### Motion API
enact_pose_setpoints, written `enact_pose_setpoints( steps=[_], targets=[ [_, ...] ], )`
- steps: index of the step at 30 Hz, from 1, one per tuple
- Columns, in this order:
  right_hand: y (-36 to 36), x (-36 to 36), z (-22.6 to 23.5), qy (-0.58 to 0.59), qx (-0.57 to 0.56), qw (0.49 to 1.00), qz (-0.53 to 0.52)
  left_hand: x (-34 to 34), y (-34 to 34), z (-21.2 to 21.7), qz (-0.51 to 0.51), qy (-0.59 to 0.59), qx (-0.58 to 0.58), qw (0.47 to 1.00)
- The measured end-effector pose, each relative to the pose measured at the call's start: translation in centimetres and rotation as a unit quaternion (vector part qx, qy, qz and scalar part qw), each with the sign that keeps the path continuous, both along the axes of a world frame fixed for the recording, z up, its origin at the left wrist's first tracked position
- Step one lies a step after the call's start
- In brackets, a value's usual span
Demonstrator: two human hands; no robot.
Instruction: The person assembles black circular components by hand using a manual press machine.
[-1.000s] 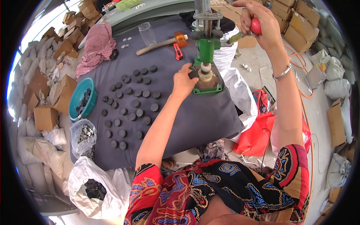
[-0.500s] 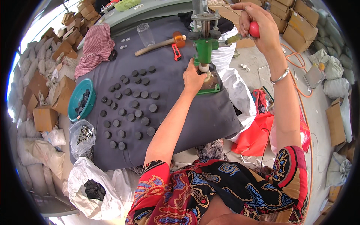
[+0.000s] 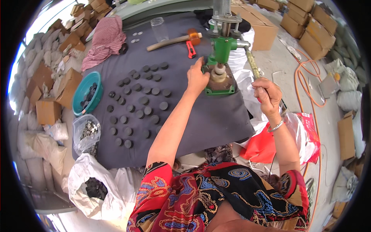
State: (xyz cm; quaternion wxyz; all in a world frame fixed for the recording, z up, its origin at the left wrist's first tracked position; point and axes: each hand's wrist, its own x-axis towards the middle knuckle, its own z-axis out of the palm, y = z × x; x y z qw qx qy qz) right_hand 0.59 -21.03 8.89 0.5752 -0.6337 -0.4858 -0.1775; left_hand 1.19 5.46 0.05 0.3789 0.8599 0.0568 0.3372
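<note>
A green hand press (image 3: 222, 50) stands at the table's far right corner, its ram down on the pale round die (image 3: 218, 73). My right hand (image 3: 268, 94) is closed round the end of the press lever (image 3: 253, 63), covering most of its red ball knob. Just left of the die, my left hand (image 3: 198, 78) pinches a small dark piece that looks like a black cap (image 3: 205, 69); the fingers partly hide it. Many similar round black caps (image 3: 144, 101) lie spread over the dark table cover (image 3: 201, 127), left of my left forearm.
A mallet (image 3: 170, 41), a red box cutter (image 3: 190, 49) and a clear jar (image 3: 159, 30) lie beyond the caps. At the left edge are a teal basin (image 3: 99, 83) and a clear bag of small metal parts (image 3: 82, 145). A white sack (image 3: 83, 193) stands below.
My right hand has swung the lever down and toward me, and the ram has lowered onto the die. My left hand has shifted slightly left, off the die. The view has moved a little.
</note>
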Motion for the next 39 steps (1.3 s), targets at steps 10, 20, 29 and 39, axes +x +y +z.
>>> enact_pose_setpoints(
  steps=[10,20,29,39],
  targets=[
    [2.9,4.3,12.1,0.189,0.029,0.972,0.138,0.3,12.7,0.0,0.269,0.225,0.308,0.884],
    [4.0,6.3,14.0,0.177,0.019,0.971,0.16,-0.3,9.2,-1.5,0.141,0.243,0.335,0.899],
    [3.9,6.3,13.9,0.185,0.032,0.966,0.178,-2.3,4.8,-0.9,0.082,0.05,0.135,0.986],
    [3.7,6.6,13.6,0.184,0.041,0.966,0.178,-1.0,-1.8,2.0,-0.002,0.104,0.112,0.988]
  ],
)
